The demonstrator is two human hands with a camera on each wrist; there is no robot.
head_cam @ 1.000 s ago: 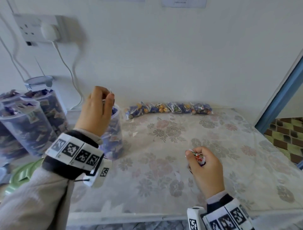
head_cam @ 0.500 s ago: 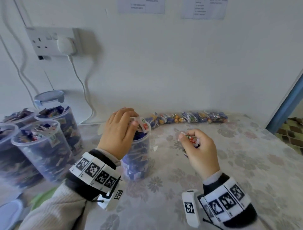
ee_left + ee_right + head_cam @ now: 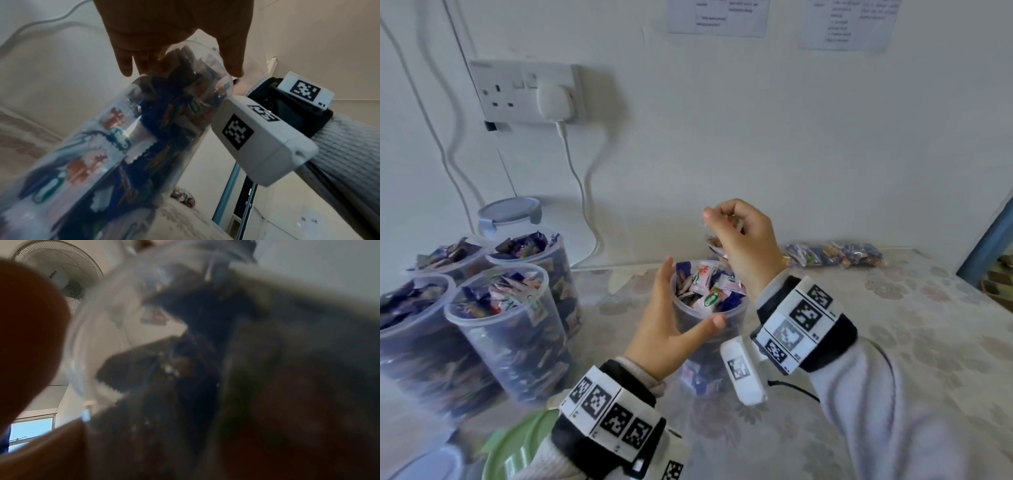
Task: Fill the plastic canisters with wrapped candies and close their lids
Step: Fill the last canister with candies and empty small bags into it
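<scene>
We steady the clear plastic canister [image 3: 709, 318] at centre table with our left hand [image 3: 671, 329], fingers and thumb wrapped round its wall, so our right hand [image 3: 743, 240], fingers curled on wrapped candies [image 3: 717, 245], can drop them straight in.

Change over the last second. The right hand [image 3: 743, 241], earlier low over the desk [image 3: 893, 325] and well apart from the open canister [image 3: 709, 308], now hangs above its mouth, fingers [image 3: 717, 214] pinching wrapped candies. The left hand [image 3: 671, 329], earlier at the rim from above, now cups the canister's near side, thumb across the front wall.
</scene>
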